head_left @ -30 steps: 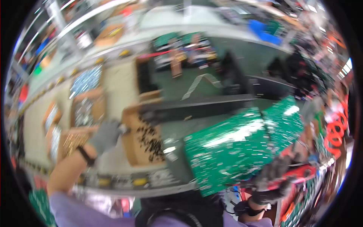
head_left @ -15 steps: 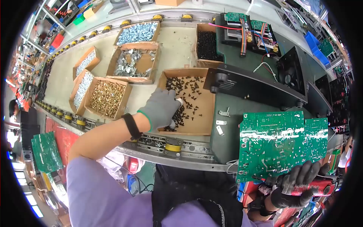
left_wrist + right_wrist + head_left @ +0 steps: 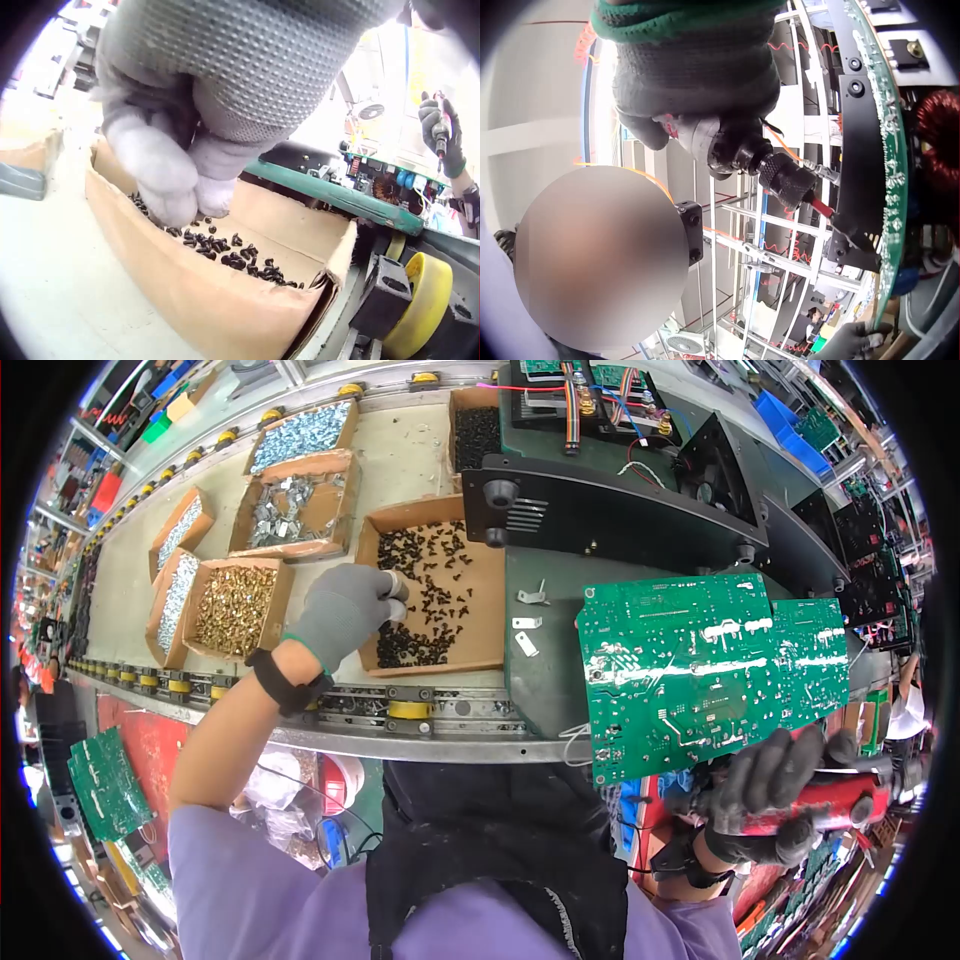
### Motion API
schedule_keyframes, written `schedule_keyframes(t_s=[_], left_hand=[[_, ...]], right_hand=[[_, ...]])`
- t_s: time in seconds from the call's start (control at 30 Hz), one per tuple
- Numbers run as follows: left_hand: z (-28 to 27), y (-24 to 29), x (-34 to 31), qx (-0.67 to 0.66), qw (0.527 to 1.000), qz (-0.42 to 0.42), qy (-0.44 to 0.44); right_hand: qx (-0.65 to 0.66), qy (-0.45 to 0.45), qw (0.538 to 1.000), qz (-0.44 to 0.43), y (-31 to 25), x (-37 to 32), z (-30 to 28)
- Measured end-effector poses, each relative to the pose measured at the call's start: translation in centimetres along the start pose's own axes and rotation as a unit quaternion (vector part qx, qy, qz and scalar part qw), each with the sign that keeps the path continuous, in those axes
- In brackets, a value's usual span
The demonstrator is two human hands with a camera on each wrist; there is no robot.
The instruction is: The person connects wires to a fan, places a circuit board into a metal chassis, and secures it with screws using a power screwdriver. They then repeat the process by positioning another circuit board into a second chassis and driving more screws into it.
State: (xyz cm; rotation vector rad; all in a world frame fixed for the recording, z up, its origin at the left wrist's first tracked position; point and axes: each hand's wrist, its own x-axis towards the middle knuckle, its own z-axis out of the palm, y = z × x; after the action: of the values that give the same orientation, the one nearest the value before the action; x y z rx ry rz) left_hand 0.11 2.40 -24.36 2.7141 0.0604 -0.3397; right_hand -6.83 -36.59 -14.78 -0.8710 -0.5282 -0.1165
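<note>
My left hand [image 3: 347, 614], in a grey glove with white fingertips, is over the left part of a cardboard box [image 3: 485, 588] of loose black screws [image 3: 428, 598]. In the left wrist view its bunched, bent fingers [image 3: 214, 176] reach down right at the screws; I cannot tell whether any sit between them. My right hand [image 3: 770, 795], in a dark glove, grips a red power screwdriver [image 3: 850, 803] near the lower edge of a green circuit board [image 3: 680, 680]. The right wrist view shows its bit [image 3: 821, 206] directed toward the board's soldered side.
Boxes of brass-coloured screws [image 3: 237, 608], metal clips [image 3: 290, 510] and silvery screws [image 3: 305, 438] stand to the left. A black panel [image 3: 615, 515] lies behind the board. Small metal brackets [image 3: 525, 624] rest on the green mat. A roller rail [image 3: 410, 710] runs along the front.
The head view has shifted, so box and board appear elsewhere in it. The left hand came from beside the screw box into it and stays there. The right hand keeps hold of the screwdriver.
</note>
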Motion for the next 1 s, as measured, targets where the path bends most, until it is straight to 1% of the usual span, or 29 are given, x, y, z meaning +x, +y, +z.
schedule_keyframes(t_s=[0.07,0.1,0.13,0.17,0.23,0.3,0.33,0.37,0.4,0.47,0.5,0.57,0.6,0.63,0.7,0.73,0.77,0.83,0.87,0.9,0.93,0.97,1.0], left_hand=[[0.2,0.4,-0.1,0.027,1.000,-0.003,-0.008],[0.5,0.7,-0.2,0.051,0.999,-0.003,-0.018],[0.9,0.7,-0.2,0.068,0.998,0.005,0.003],[1.0,1.1,-0.7,0.068,0.998,0.004,0.002],[0.7,3.0,-2.2,-0.050,0.993,0.099,0.051],[1.5,5.4,-4.5,-0.151,0.965,0.202,0.069],[1.8,7.2,-5.8,-0.143,0.962,0.226,0.056],[2.3,9.1,-6.7,-0.134,0.958,0.251,0.043],[3.1,10.4,-7.1,-0.135,0.957,0.251,0.043],[4.9,12.3,-7.2,-0.117,0.941,0.276,0.156],[5.6,12.9,-6.8,-0.119,0.941,0.276,0.155],[6.7,13.6,-5.9,-0.005,0.943,0.288,0.165],[7.1,13.9,-5.9,0.002,0.946,0.268,0.182],[7.1,14.0,-5.9,0.002,0.946,0.268,0.181],[6.8,14.1,-5.8,-0.079,0.952,0.239,0.172],[6.6,13.7,-5.8,-0.124,0.947,0.241,0.170],[6.3,13.4,-5.8,-0.123,0.947,0.244,0.167],[5.2,13.2,-5.8,-0.237,0.932,0.225,0.159],[4.1,13.0,-6.0,-0.338,0.920,0.177,0.088],[3.7,12.6,-6.2,-0.339,0.919,0.180,0.087],[3.4,12.2,-6.3,-0.438,0.887,0.136,0.059],[3.2,12.0,-6.4,-0.531,0.842,0.090,0.031],[2.8,12.1,-6.6,-0.532,0.841,0.083,0.054]], right_hand=[[0.034,0.037,0.997,0.055,0.7,-0.7,0.3],[0.054,0.052,0.995,0.061,1.4,-1.2,0.1],[0.056,0.051,0.994,0.074,1.9,-1.4,-0.1],[0.057,0.049,0.993,0.086,2.3,-1.6,-0.4],[0.101,0.045,0.989,0.095,3.6,-2.1,-0.9],[0.122,0.045,0.987,0.092,4.4,-2.1,-1.1],[0.121,0.046,0.987,0.093,4.6,-2.0,-1.0],[0.116,0.053,0.989,0.070,4.6,-1.9,-0.8],[0.111,0.059,0.991,0.045,4.8,-1.7,-0.7],[0.090,0.049,0.994,0.030,5.3,-1.2,-0.3],[0.071,0.038,0.997,0.016,5.5,-1.1,-0.1],[0.056,0.036,0.998,0.016,5.4,-1.2,0.0],[0.055,0.028,0.998,0.012,5.3,-1.2,-0.1],[0.055,0.020,0.998,0.008,5.3,-1.3,-0.2],[0.051,0.025,0.998,0.001,5.4,-1.4,-0.1],[0.049,0.028,0.998,-0.002,5.3,-1.5,0.0],[0.048,0.031,0.998,-0.005,5.2,-1.5,0.0],[0.052,0.025,0.998,-0.008,4.4,-1.5,-0.1],[0.081,0.024,0.996,-0.004,3.7,-1.6,-0.3],[0.108,0.023,0.994,0.000,3.1,-1.7,-0.3],[0.099,0.035,0.994,-0.014,2.5,-1.8,0.3],[0.084,0.016,0.996,-0.023,1.9,-1.9,-0.1],[0.069,0.009,0.997,-0.036,1.5,-1.9,0.1]])
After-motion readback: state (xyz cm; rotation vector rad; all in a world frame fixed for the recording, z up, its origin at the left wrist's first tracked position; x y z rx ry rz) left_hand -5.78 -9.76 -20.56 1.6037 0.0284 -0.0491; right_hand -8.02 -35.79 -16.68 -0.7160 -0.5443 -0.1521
